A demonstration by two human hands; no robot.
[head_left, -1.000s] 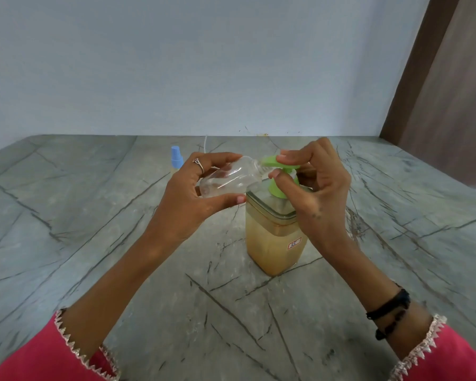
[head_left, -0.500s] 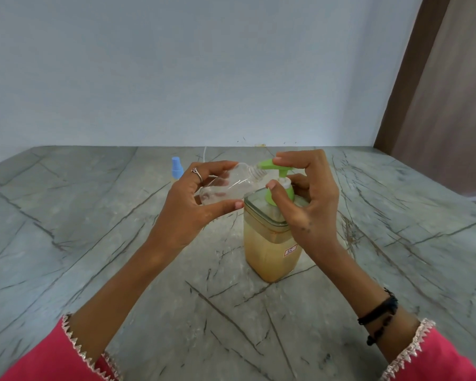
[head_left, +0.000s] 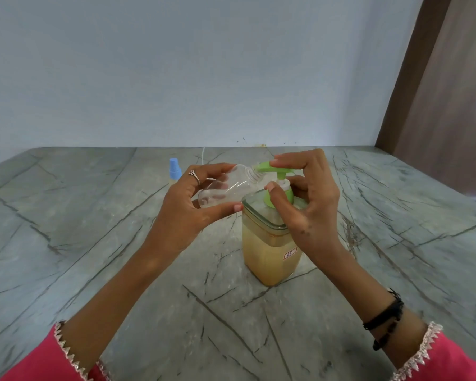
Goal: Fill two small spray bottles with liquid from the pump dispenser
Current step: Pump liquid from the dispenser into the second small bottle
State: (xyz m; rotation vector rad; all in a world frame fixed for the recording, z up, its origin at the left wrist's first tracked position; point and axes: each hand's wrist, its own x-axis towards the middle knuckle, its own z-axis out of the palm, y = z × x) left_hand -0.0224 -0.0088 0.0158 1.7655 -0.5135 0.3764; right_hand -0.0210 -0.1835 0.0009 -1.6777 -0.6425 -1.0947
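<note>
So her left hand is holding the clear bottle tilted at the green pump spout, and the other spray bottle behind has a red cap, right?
Not quite: the head view shows the spray bottle behind has a blue cap, not red. The rest holds: the left hand grips the clear bottle tilted at the green pump spout.

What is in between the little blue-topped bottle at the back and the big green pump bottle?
In the head view, the left hand gripping the clear bottle sits between the blue-capped bottle and the pump dispenser.

green pump (head_left: pixel 276 168), amber dispenser (head_left: pixel 270 254), veined grey table (head_left: pixel 94 243)
</note>
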